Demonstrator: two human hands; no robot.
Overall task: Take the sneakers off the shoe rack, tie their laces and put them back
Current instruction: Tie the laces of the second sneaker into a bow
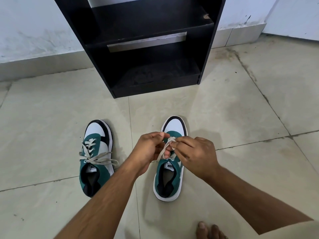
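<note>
Two green, white and black sneakers stand side by side on the tiled floor, toes toward the black shoe rack [148, 71]. The left sneaker [95, 157] has its grey laces tied in a loose bow. Over the right sneaker [170, 176] my left hand [148, 150] and my right hand [195, 156] meet, each pinching a strand of the right sneaker's lace [166, 145] above the tongue. My fingers hide most of the lacing, so I cannot tell how the strands cross.
The rack's shelves hold nothing and stand against a pale wall [34, 31]. A bare foot [208, 230] shows at the bottom edge, right of centre. Open floor tiles [51, 118] lie to both sides of the sneakers.
</note>
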